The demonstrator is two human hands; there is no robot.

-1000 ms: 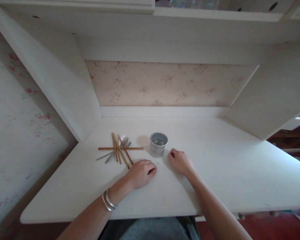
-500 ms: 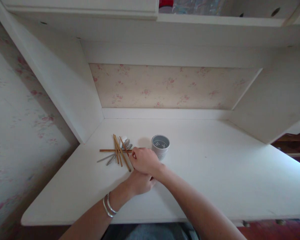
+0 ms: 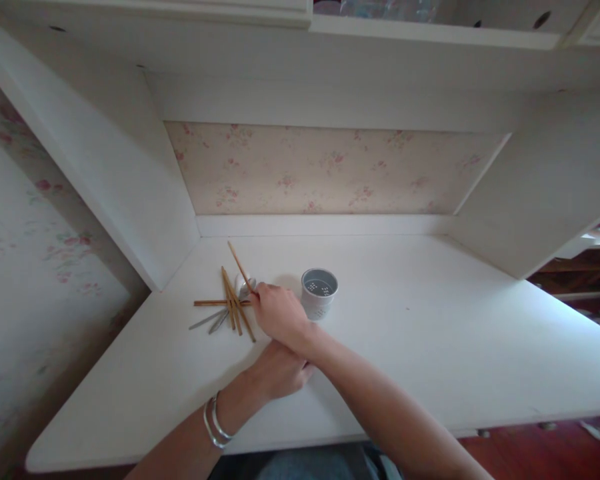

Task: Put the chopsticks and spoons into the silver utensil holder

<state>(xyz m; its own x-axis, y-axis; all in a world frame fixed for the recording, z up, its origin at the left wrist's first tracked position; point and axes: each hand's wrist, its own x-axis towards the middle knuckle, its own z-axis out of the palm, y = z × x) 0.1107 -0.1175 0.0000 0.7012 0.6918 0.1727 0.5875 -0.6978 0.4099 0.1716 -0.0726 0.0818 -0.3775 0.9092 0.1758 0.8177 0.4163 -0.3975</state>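
My right hand (image 3: 283,315) is closed on the lower end of a wooden chopstick (image 3: 239,262), which points up and to the left over the pile. Below it, my left hand (image 3: 284,370) rests low over the desk, crossed under my right wrist. Its fingers are curled in, and whatever they hold, if anything, is hidden. To the left lie several more chopsticks (image 3: 231,308), crossed over metal spoons (image 3: 247,289) whose handles stick out at the lower left. A light grey utensil holder (image 3: 317,308) with small drainage holes stands upright just right of my right hand.
The white desk (image 3: 405,360) is bounded by side panels (image 3: 100,153) and a back wall with floral wallpaper (image 3: 305,170). Overhead hangs a shelf (image 3: 330,67) with clear plastic items in it. A small white object (image 3: 241,281) sits behind the spoons.
My right hand has lifted one chopstick from the pile and tilted its far end up and away. My left hand has stayed nearly in place. The view has shifted slightly.
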